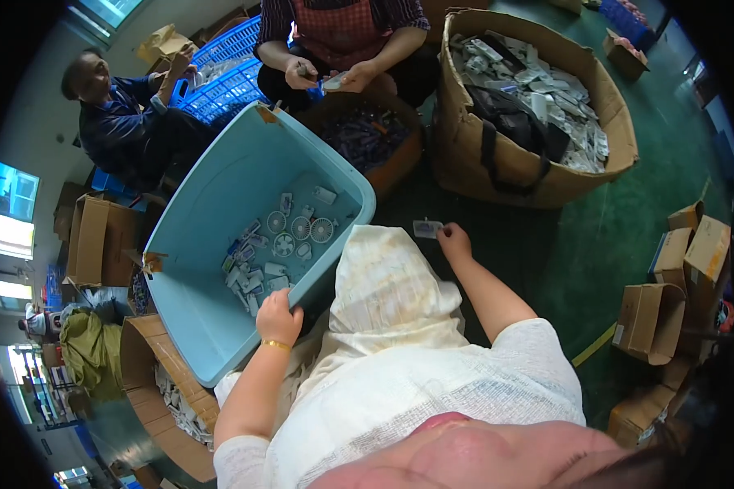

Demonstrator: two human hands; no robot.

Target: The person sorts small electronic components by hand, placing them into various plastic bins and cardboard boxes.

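My left hand point(278, 319) is closed over the near edge of a large light-blue plastic tub point(220, 196), its fingers curled at the rim. Inside the tub lie several small white fan heads point(283, 244) with round grilles, along with a loose pile of small white plastic casings point(249, 279). Out to the right of my knees, my right hand point(454, 243) pinches a small flat rectangular piece of clear and whitish plastic point(426, 229) by its end. That piece is held above the dark green floor. A pale stained cloth point(391, 281) covers my lap.
A big cardboard box point(497, 175) of white plastic parts, with a black bag on top, stands ahead right. Beyond the tub, a co-worker's hands point(352, 77) hold small parts over a box of dark pieces. Another person sits by a blue crate point(220, 102). Cartons point(648, 322) line the right.
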